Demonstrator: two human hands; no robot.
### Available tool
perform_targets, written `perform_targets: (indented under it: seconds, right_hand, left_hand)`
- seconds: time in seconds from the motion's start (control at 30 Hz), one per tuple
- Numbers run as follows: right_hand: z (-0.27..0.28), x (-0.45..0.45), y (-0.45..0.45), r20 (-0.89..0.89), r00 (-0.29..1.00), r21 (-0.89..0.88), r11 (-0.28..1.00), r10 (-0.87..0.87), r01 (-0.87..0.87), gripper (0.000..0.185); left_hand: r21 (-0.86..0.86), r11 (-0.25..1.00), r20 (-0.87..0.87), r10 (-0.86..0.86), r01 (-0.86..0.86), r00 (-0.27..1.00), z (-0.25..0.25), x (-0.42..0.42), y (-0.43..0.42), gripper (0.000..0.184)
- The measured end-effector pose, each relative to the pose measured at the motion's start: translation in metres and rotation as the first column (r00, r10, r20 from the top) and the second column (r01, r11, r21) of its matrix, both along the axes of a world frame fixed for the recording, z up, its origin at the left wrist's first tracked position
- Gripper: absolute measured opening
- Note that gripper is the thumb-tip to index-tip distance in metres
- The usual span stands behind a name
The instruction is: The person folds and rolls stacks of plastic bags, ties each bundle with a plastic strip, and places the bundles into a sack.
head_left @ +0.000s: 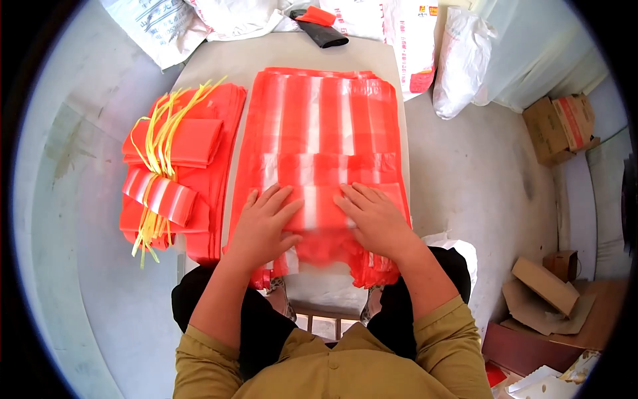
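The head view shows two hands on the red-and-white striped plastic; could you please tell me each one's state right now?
Left hand: open, palm down on the striped plastic.
Right hand: open, palm down on the same plastic.

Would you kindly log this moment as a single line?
left hand: palm-down on striped plastic | right hand: palm-down on same plastic | yellow strips: across red pile at person's left

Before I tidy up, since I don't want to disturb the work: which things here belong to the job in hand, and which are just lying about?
Probably the job:
striped red-and-white pile, under the left hand and right hand
red stack beside it
yellow strips on that stack

Probably just lying about:
cardboard box
opened cardboard
printed white sacks
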State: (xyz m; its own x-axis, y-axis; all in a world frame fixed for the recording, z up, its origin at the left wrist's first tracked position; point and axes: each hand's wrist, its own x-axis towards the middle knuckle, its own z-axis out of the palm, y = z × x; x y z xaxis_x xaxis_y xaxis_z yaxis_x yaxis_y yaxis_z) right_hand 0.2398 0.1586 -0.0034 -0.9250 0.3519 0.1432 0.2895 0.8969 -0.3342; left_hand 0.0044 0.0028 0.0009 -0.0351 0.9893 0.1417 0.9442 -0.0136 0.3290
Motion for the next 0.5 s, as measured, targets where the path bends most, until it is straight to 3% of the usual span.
perform_targets:
  seconds: [0.13, 0.27, 0.5]
  right_hand:
    - [-0.001, -0.003, 0.002, 0.015, 0.999, 0.014, 0.999, -0.033, 0.033, 0.065]
    - [0.016, -0.002, 0.008, 0.081, 0.993, -0.037, 0.996, -0.083, 0.086, 0.064]
    - [0.016, 0.011, 0.019, 0.182, 0.976, 0.026, 0.993, -0.118, 0.115, 0.066]
  left_hand:
    - [-0.018, 0.999, -0.068, 0.044, -0.045, 0.997, 0.005, -0.001, 0.004, 0.073]
    - [-0.055, 0.995, -0.062, 0.076, -0.079, 0.995, 0.005, -0.006, 0.006, 0.068]
    - [-0.064, 0.993, -0.014, 0.101, -0.102, 0.995, 0.01, -0.017, -0.002, 0.059]
